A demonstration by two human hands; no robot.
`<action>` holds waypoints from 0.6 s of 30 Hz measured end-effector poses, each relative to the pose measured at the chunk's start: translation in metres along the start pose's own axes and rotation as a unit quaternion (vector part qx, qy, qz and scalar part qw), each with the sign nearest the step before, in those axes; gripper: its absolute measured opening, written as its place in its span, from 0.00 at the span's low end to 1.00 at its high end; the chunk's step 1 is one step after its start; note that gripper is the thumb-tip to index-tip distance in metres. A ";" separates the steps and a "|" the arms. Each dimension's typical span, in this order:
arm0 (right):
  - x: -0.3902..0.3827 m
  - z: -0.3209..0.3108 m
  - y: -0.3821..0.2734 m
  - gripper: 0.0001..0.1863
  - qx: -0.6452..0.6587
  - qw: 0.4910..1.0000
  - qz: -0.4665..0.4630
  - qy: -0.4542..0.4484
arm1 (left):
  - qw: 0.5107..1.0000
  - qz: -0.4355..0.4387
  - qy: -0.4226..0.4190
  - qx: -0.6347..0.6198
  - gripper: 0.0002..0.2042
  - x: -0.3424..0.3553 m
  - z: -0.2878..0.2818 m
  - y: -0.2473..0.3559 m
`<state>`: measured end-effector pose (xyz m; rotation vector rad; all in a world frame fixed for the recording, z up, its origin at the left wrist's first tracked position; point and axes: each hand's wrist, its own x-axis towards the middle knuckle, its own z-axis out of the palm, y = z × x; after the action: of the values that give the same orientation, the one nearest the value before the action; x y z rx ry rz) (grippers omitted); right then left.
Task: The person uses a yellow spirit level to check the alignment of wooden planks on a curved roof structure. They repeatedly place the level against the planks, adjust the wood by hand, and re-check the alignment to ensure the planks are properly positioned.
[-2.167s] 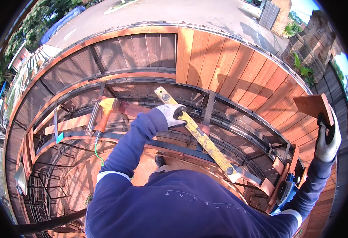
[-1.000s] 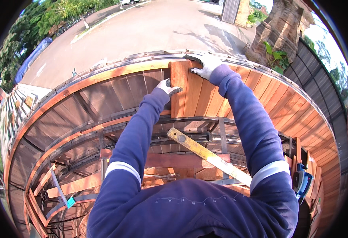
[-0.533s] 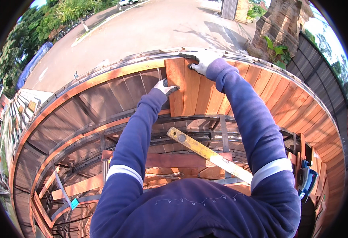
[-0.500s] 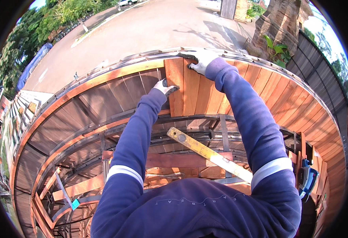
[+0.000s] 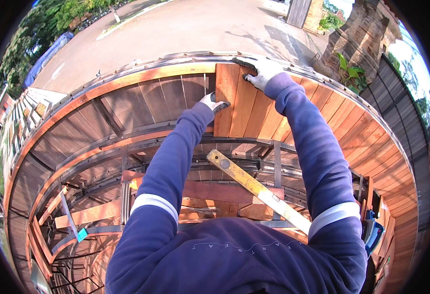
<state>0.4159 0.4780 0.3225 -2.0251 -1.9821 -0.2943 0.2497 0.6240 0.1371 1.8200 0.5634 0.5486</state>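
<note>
A reddish-brown wooden plank stands at the left end of a curved row of similar planks. My left hand, in a white glove with dark fingers, closes on its left edge, thumb on the face and the other fingers partly hidden behind. At the top of the row, my right hand, gloved alike, hooks over the edge with its thumb against the front face. Below the planks, a worn yellow spirit level lies slanted across the frame, its lower end passing behind my right upper arm.
Curved metal ribs and wooden beams cross beneath me. Left of the plank, a wooden strip tops darker boards. A blue tool rests at the right. Beyond the rim lie paved ground and a large trunk-like form.
The whole view has shifted slightly, so the plank and both hands sit farther right in the picture. Both hands keep their places on the planks.
</note>
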 end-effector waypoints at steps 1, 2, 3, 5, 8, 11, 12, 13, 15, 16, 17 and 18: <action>0.001 0.006 0.002 0.31 -0.002 1.000 -0.016 0.020 | 1.000 0.004 -0.002 -0.025 0.12 -0.002 0.001 -0.007; 0.000 0.007 0.006 0.32 -0.006 0.999 -0.028 0.040 | 0.999 0.009 -0.007 -0.050 0.13 0.000 0.004 -0.019; 0.001 0.007 0.006 0.32 0.012 0.999 -0.024 0.041 | 0.997 0.013 -0.011 -0.074 0.13 -0.001 0.006 -0.024; 0.002 0.007 0.006 0.33 0.049 0.998 -0.015 0.042 | 0.994 0.003 -0.008 -0.108 0.14 0.000 0.007 -0.030; 0.004 0.005 0.006 0.34 0.063 0.998 -0.012 0.023 | 0.998 -0.006 -0.011 -0.056 0.15 0.000 0.004 -0.030; -0.001 0.000 0.003 0.33 0.047 0.999 -0.009 0.024 | 1.000 -0.007 -0.014 -0.010 0.16 0.000 0.004 -0.027; 0.000 0.001 0.004 0.33 0.040 0.999 -0.013 0.026 | 1.000 -0.006 -0.014 -0.004 0.16 0.000 0.005 -0.027; 0.000 0.003 0.007 0.33 0.032 0.999 -0.016 0.028 | 1.000 -0.010 -0.015 -0.013 0.16 0.001 0.005 -0.026; 0.001 0.005 0.007 0.32 0.024 0.999 -0.012 0.021 | 0.999 -0.021 -0.014 -0.032 0.15 0.000 0.005 -0.026; 0.001 0.005 0.006 0.32 0.021 1.000 -0.003 0.014 | 0.999 -0.023 -0.015 -0.046 0.15 0.000 0.005 -0.026; 0.001 0.004 0.005 0.32 0.018 1.000 0.005 0.007 | 0.998 -0.025 -0.015 -0.061 0.15 0.000 0.006 -0.028; 0.002 0.003 0.004 0.32 0.019 1.000 0.010 -0.001 | 0.997 -0.027 -0.015 -0.076 0.14 0.000 0.006 -0.029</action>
<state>0.4198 0.4807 0.3200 -2.0209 -1.9526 -0.2498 0.2500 0.6286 0.1077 1.6609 0.5343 0.5121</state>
